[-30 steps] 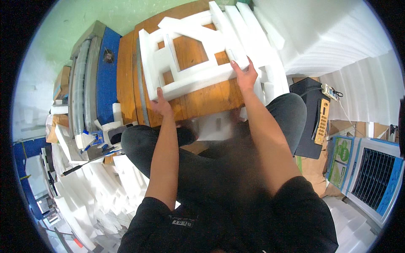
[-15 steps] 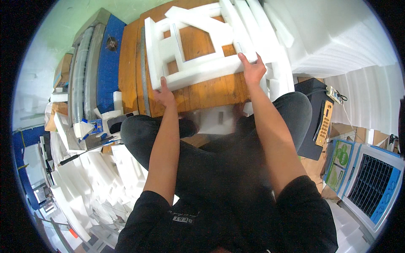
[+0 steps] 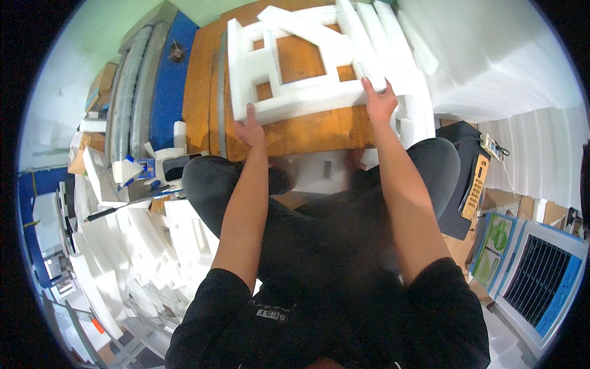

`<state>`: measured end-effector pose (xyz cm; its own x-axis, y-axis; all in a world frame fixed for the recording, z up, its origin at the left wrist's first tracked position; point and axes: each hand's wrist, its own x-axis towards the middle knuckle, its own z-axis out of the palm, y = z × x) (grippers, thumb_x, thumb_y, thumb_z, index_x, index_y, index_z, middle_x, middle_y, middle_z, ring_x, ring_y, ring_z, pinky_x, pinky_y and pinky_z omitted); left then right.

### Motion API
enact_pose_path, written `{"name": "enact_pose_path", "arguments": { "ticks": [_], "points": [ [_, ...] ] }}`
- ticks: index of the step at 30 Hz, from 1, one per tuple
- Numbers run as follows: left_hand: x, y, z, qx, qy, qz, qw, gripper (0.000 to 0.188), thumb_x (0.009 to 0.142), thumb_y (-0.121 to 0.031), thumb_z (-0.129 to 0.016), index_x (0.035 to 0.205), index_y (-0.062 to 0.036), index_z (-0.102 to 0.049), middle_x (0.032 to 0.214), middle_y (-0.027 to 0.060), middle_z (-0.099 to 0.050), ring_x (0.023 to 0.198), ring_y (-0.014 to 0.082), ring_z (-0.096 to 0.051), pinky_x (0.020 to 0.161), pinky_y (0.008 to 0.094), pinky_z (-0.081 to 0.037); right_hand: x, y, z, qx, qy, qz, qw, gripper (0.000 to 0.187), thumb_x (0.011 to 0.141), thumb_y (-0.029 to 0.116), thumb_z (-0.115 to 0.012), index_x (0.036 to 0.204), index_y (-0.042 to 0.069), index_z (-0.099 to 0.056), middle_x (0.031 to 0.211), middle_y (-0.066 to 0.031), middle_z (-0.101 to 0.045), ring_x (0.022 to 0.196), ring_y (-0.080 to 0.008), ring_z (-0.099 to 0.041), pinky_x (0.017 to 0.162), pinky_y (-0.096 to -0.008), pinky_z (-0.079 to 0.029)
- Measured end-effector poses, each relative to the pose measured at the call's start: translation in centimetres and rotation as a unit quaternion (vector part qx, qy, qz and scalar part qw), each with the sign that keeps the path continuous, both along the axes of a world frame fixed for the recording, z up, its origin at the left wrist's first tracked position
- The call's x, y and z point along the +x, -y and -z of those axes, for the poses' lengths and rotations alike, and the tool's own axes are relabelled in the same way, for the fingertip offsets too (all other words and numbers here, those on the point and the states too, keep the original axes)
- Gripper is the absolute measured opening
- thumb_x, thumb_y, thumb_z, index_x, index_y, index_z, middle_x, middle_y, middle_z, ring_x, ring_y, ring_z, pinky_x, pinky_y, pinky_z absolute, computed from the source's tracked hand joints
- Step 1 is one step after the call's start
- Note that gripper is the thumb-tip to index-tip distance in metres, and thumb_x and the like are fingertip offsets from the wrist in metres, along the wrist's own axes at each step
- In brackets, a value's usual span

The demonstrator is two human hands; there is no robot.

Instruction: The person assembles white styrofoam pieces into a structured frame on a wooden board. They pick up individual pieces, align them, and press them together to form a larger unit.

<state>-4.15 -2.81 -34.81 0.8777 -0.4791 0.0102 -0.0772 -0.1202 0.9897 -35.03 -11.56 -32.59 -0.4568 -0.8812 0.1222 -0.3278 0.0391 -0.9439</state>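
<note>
A white foam frame, built from thick bars with square gaps and a slanted piece across its far side, lies on the orange-brown wooden table. My left hand grips its near left corner, thumb on top of the bar and the other fingers mostly hidden. At the near right corner, my right hand is closed on the same frame, thumb laid over the upper edge. Long white foam strips lie against the frame's right side.
A grey metal strip runs along the table's left part, beside a blue panel and plastic-wrapped rolls. Foam sheets are stacked at right, above a black box with a gold panel. Foam offcuts heap at left.
The whole view has shifted slightly, with the table and frame now a little further right in the picture. Both hands keep their hold on the same corners.
</note>
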Motion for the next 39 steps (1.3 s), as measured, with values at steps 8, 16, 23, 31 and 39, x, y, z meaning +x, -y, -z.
{"name": "enact_pose_path", "arguments": {
  "ticks": [8,16,23,31,39],
  "points": [
    [2.2,0.5,2.9,-0.001,0.041,0.000,0.999,0.063,0.082,-0.044,-0.083,0.117,0.0065,-0.066,0.114,0.0220,-0.070,0.103,0.0309,-0.067,0.093,0.0423,-0.050,0.9,0.6,0.6,-0.039,0.101,-0.027,0.994,0.073,0.077,0.036,-0.087,0.127,-0.008,-0.060,0.121,-0.0219,-0.067,0.116,-0.0308,-0.062,0.104,-0.0408,-0.045],
    [-0.5,0.0,-1.1,-0.046,0.024,0.001,0.999,0.069,0.078,-0.031,-0.088,0.128,0.0048,-0.058,0.122,0.0185,-0.065,0.111,0.0294,-0.062,0.095,0.0410,-0.049,0.9,0.1,0.5,-0.019,0.043,-0.029,0.998,0.098,0.075,0.035,-0.089,0.146,-0.007,-0.036,0.142,-0.0289,-0.048,0.133,-0.0360,-0.047,0.115,-0.0434,-0.035],
    [0.3,0.2,-0.1,0.025,0.026,0.018,0.999,0.081,0.071,-0.042,-0.091,0.128,0.0028,-0.057,0.119,0.0213,-0.066,0.110,0.0318,-0.065,0.096,0.0443,-0.052,0.8,-0.2,-0.4,-0.027,0.035,-0.083,0.996,0.093,0.081,0.033,-0.084,0.146,-0.010,-0.033,0.139,-0.0294,-0.048,0.127,-0.0380,-0.050,0.111,-0.0429,-0.040],
    [-0.3,1.3,2.2,0.029,0.045,0.001,0.999,0.092,0.071,-0.051,-0.088,0.136,0.0002,-0.049,0.125,0.0234,-0.054,0.115,0.0362,-0.056,0.098,0.0491,-0.049,4.8,1.1,-3.5,-0.069,-0.444,-0.166,0.878,0.083,0.095,0.058,-0.054,0.156,0.007,-0.031,0.160,-0.0357,-0.014,0.147,-0.0560,-0.013,0.117,-0.0654,-0.017],
    [-0.3,0.8,2.6,-0.010,-0.004,0.033,0.999,0.084,0.079,-0.051,-0.081,0.139,-0.0036,-0.049,0.134,0.0238,-0.048,0.120,0.0361,-0.054,0.104,0.0504,-0.045,8.2,1.2,-2.8,0.024,-0.556,-0.252,0.792,0.077,0.098,0.071,-0.026,0.156,0.021,-0.039,0.164,-0.0257,-0.020,0.151,-0.0480,-0.017,0.119,-0.0671,-0.006]
  ]
}}
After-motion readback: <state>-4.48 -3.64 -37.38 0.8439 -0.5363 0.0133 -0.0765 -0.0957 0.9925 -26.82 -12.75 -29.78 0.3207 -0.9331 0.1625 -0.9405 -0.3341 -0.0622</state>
